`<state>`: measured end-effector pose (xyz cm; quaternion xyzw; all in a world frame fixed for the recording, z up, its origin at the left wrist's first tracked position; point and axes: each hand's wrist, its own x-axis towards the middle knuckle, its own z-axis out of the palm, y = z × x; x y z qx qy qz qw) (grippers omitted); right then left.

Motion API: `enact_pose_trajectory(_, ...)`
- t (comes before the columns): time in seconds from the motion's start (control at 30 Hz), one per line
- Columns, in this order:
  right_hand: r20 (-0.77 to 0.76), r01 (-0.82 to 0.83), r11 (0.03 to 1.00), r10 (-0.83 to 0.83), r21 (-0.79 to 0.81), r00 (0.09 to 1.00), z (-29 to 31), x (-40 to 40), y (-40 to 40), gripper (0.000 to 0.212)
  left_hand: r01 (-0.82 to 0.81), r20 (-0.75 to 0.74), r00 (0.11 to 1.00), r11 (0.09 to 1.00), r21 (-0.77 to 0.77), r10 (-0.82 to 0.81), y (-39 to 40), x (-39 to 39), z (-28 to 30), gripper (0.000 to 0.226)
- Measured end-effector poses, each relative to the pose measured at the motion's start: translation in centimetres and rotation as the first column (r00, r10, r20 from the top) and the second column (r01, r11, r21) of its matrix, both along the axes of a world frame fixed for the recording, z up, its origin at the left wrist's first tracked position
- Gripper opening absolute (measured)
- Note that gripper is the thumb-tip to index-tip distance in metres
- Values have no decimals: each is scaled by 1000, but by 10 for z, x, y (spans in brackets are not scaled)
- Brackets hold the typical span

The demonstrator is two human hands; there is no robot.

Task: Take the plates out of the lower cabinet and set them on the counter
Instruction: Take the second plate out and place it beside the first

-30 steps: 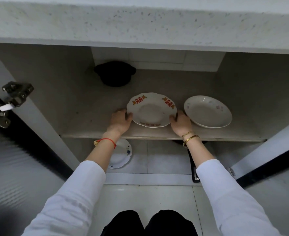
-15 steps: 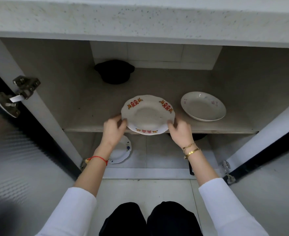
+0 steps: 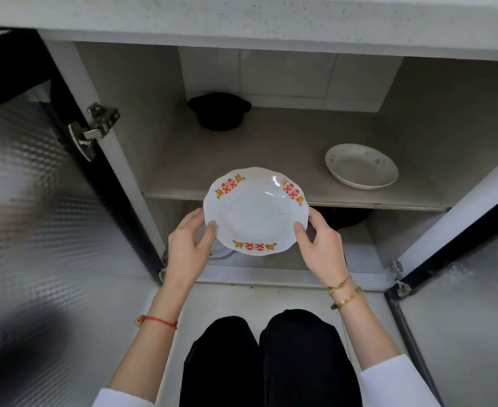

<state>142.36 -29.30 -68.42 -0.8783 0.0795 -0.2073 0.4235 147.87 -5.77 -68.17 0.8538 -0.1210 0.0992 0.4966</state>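
The left hand (image 3: pixel 187 251) holds the left edge of the red-patterned plate (image 3: pixel 256 210). Its thumb lies on top of the rim and its fingers curl under the plate. The right hand (image 3: pixel 324 248) holds the right edge the same way, thumb on top and fingers below. Each grip is closed just enough to pinch the rim, so both hands are grasping the plate.

The plate is round with a wavy edge, so it has no long side. It faces up, nearly flat, and tips a little toward the person. It has red and orange marks at three spots on its rim. It is in the air in front of the open lower cabinet, out past the front edge of the shelf (image 3: pixel 241 160) and not touching it.

A white plate with small pink flowers (image 3: pixel 361 165) sits on the right part of the shelf, well apart from the held plate. A black pot (image 3: pixel 219 111) sits at the back left of the shelf. Another white plate (image 3: pixel 221 251) peeks out on the cabinet floor, mostly hidden behind the left hand. The worktop (image 3: pixel 241 16) edge runs across the top.
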Motion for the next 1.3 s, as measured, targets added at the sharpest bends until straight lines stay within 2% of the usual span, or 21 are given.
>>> enact_pose_trajectory(0.3, 74, -65, 998, 65, 0, 995, 11, -29, 31, 40, -60, -18, 998, 996, -66, 59, 33, -43, 8, 33)
enact_pose_trajectory(0.57, 71, -126, 992, 124, 23, 990, 14, -22, 42, 41, -126, -67, 991, 975, -182, 116, 43, -49, 4, 32)
enact_pose_trajectory(0.77, 8, -156, 987, 156, 42, 988, 23, -6, 49, 45, -156, -72, 987, 973, -173, 145, 49, -40, 6, 32)
enact_pose_trajectory(0.93, -111, -188, 981, 191, 43, 975, 68, -10, 57, 50, -193, -179, 970, 971, -140, 167, 62, -54, 53, 33)
enact_pose_trajectory(1.03, -179, -212, 972, 227, 97, 957, 108, -23, 66, 52, -221, -240, 952, 968, -120, 188, 72, -73, 92, 34)
enact_pose_trajectory(1.17, -209, -196, 969, 225, 148, 952, 166, -50, 85, 53, -242, -270, 941, 964, -112, 205, 83, -100, 150, 31)
enact_pose_trajectory(1.3, -239, -175, 973, 208, 154, 949, 230, -83, 97, 51, -240, -266, 938, 970, -31, 224, 94, -127, 216, 30)
